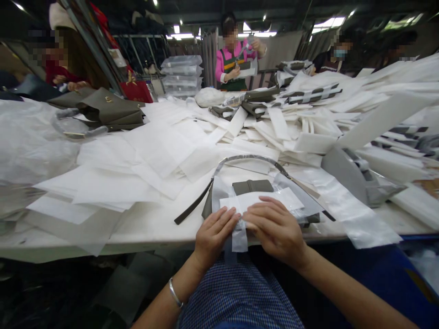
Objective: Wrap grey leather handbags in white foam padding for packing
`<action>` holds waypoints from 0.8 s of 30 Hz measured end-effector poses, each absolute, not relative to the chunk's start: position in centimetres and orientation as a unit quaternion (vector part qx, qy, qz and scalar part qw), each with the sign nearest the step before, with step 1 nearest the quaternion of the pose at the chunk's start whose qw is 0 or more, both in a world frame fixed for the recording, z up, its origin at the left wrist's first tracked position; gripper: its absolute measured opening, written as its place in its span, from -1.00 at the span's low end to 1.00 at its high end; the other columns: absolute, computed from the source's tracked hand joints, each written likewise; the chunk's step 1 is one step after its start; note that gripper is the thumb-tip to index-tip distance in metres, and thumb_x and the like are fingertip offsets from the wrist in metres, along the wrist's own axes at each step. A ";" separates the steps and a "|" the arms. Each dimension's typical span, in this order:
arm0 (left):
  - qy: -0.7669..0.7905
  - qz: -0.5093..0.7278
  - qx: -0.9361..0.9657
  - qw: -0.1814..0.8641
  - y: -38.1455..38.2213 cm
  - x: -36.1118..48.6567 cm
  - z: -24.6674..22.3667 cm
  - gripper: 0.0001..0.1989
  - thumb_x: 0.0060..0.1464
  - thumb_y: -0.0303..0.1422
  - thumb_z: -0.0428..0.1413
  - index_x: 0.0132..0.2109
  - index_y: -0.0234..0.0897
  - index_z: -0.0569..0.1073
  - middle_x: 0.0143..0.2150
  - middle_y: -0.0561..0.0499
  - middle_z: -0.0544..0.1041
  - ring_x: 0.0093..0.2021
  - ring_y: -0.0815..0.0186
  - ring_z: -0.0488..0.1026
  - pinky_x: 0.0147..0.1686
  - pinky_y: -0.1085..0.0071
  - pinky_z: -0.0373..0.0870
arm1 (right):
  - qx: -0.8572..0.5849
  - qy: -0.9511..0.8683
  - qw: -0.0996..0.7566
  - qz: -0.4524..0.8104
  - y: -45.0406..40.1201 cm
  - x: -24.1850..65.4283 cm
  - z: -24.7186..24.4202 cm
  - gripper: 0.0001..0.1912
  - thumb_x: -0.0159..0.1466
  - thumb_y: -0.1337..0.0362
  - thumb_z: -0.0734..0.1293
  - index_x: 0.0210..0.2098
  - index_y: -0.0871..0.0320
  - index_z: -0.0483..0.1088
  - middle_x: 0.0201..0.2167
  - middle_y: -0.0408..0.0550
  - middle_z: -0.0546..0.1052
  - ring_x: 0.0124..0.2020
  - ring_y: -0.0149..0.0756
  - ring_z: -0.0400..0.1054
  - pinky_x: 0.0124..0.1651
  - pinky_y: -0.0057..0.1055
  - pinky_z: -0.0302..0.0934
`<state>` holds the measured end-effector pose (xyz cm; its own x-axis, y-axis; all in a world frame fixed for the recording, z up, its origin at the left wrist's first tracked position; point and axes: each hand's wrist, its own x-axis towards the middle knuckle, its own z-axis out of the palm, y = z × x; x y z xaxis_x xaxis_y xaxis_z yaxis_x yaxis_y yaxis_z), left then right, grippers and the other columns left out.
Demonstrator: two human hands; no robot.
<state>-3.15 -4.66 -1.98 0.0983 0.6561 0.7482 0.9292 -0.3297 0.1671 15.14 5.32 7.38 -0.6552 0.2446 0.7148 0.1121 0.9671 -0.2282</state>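
A dark olive-grey handbag (253, 186) lies at the table's front edge, partly covered by translucent wrap and a white foam sheet (284, 199). Its strap (247, 158), wrapped in clear film along the middle, arches behind it. My left hand (215, 234) rests on the near left side of the bag, fingers together over the sheet's edge, thumb hidden. From the right, my right hand (277, 227) closes on the bag's near side with bent fingers, partly over the white sheet. Between my hands a translucent strip (239, 238) hangs over the table edge.
White foam sheets (113, 183) spread over the left and middle of the table (164, 224). A clear plastic sleeve (356, 214) and a grey bag (346, 176) lie at right. More bags (109, 107) stand behind. Several people work across the table, one in a pink top (219, 68).
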 end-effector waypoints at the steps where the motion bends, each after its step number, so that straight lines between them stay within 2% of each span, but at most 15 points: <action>1: -0.551 -0.382 -0.720 0.179 -4.7 -3.1 -2.0 -0.53 0.30 -0.47 0.08 0.31 -0.15 0.32 0.21 -0.03 0.48 0.27 0.14 0.36 0.16 0.14 0.46 | -0.112 -0.911 0.389 0.082 6.6 14.2 7.6 -0.80 0.36 0.34 0.31 -0.07 0.07 0.52 -0.15 -0.09 0.63 -0.06 -0.26 0.48 0.22 -0.16 0.24; 7: -0.557 -0.370 -0.718 0.193 -4.6 -3.1 -2.0 -0.57 0.31 -0.47 0.07 0.28 -0.16 0.35 0.19 -0.05 0.51 0.25 0.14 0.39 0.14 0.16 0.46 | -0.186 -0.973 0.131 0.045 11.7 9.4 5.7 -0.65 0.40 0.27 0.24 0.12 0.18 0.45 0.14 0.09 0.50 0.23 -0.06 0.32 0.25 -0.05 0.19; 10: -0.555 -0.371 -0.720 0.190 -4.4 -3.1 -2.0 -0.57 0.30 -0.47 0.08 0.27 -0.17 0.36 0.19 -0.04 0.51 0.24 0.13 0.39 0.14 0.15 0.46 | -0.203 -0.976 0.066 0.038 12.4 8.6 5.4 -0.62 0.43 0.21 0.20 0.16 0.14 0.42 0.20 0.08 0.45 0.26 -0.02 0.28 0.29 0.07 0.08; 13: -0.551 -0.373 -0.723 0.186 -4.4 -3.2 -1.9 -0.56 0.29 -0.46 0.10 0.28 -0.17 0.36 0.19 -0.03 0.50 0.24 0.14 0.39 0.14 0.14 0.47 | -0.211 -0.975 0.017 0.071 13.1 7.5 6.0 -0.65 0.43 0.17 0.20 0.08 0.13 0.48 0.15 0.10 0.50 0.19 0.00 0.35 0.29 0.11 0.03; 16: -0.552 -0.373 -0.722 0.186 -4.4 -3.3 -1.7 -0.57 0.30 -0.47 0.08 0.28 -0.17 0.36 0.18 -0.02 0.51 0.23 0.14 0.41 0.14 0.13 0.48 | -0.219 -0.971 0.006 0.099 13.7 7.0 6.8 -0.67 0.44 0.17 0.20 -0.03 0.16 0.53 0.05 0.12 0.56 0.11 -0.02 0.43 0.25 0.07 0.10; 20: -0.546 -0.389 -0.719 0.181 -4.4 -3.2 -1.7 -0.57 0.30 -0.48 0.07 0.28 -0.14 0.36 0.16 -0.01 0.53 0.22 0.15 0.42 0.13 0.13 0.49 | -0.203 -0.966 0.089 0.136 12.3 9.5 7.1 -0.59 0.42 0.15 0.24 0.21 0.14 0.36 0.19 0.08 0.46 0.22 -0.13 0.32 0.27 -0.11 0.15; 24: -0.541 -0.397 -0.721 0.170 -4.3 -3.2 -1.7 -0.56 0.29 -0.47 0.08 0.28 -0.16 0.35 0.17 -0.01 0.52 0.23 0.14 0.41 0.15 0.12 0.47 | -0.154 -0.965 0.151 0.153 9.5 13.3 6.5 -0.37 0.30 -0.01 0.37 0.28 0.06 0.28 0.24 0.04 0.41 0.28 -0.09 0.25 0.37 0.04 -0.03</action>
<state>-3.20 -4.30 -1.69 0.0986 0.6463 0.7567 0.9161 -0.3559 0.1846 13.33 9.49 6.50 -0.9075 0.3424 0.2434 0.2502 0.9060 -0.3415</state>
